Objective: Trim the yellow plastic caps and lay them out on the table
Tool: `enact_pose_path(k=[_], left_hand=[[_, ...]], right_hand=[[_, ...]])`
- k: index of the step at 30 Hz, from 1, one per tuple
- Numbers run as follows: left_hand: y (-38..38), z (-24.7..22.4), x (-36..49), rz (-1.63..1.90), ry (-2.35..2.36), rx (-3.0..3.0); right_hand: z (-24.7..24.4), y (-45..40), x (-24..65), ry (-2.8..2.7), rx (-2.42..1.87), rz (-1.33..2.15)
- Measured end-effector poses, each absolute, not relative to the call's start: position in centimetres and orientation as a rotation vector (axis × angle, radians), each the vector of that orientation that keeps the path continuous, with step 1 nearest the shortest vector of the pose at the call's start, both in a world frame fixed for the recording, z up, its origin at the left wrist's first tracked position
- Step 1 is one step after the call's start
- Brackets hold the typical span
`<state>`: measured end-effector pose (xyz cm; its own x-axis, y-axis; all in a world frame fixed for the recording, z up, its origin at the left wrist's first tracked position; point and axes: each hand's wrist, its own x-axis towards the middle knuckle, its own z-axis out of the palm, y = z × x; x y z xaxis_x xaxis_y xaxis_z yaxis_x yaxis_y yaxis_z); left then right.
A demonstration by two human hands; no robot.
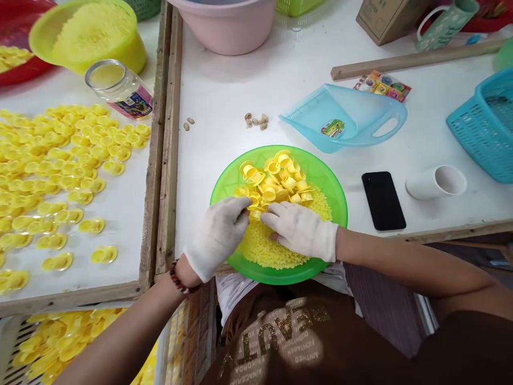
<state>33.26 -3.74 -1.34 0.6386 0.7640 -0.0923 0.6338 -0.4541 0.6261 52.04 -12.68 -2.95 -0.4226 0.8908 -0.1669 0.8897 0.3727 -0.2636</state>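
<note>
A round green basin [339, 214] at the centre holds small yellow pellets [276, 254] and a heap of yellow plastic cup-shaped pieces [290, 176]. Both of my hands wear white gloves with bare fingertips. My left hand [220, 232] is over the basin's left side, its thumb and forefinger pinched together at a yellow piece. From the right, my right hand [298, 227] reaches in over the pellets, its fingers bent around the same small yellow piece [256, 211] between the hands. The fingertips partly hide that piece.
Left of a wooden divider [170, 133] lie many yellow pieces [60, 155], a clear jar [128, 96] and a yellow bowl [138, 51]. Beyond the basin are a blue scoop [356, 107] and pink tub [232, 27]. Rightward are a phone [383, 200], white cup [427, 183] and blue basket [476, 125].
</note>
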Motion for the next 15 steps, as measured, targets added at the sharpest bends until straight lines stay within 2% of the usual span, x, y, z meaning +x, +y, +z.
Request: enact_pose_path(k=[4, 9, 12, 15], left_hand=[[-4.2, -1.9, 34.4, 0.067, 1.032, 2.481], [-4.2, -2.4, 34.6, 0.004, 1.004, 2.532], [-4.2, -2.6, 33.9, 0.096, 0.898, 2.519], [-4.0, -2.5, 33.3, 0.056, 0.715, 2.520]], right_hand=[[-3.4, -13.3, 51.3, -2.761, -1.655, 0.450], [-3.4, -13.1, 51.4, -2.719, -1.836, 0.797], [-3.2, -12.3, 52.6, -2.232, -1.731, 1.121], [-3.0, -11.1, 53.9, -1.350, -1.442, 1.549]])
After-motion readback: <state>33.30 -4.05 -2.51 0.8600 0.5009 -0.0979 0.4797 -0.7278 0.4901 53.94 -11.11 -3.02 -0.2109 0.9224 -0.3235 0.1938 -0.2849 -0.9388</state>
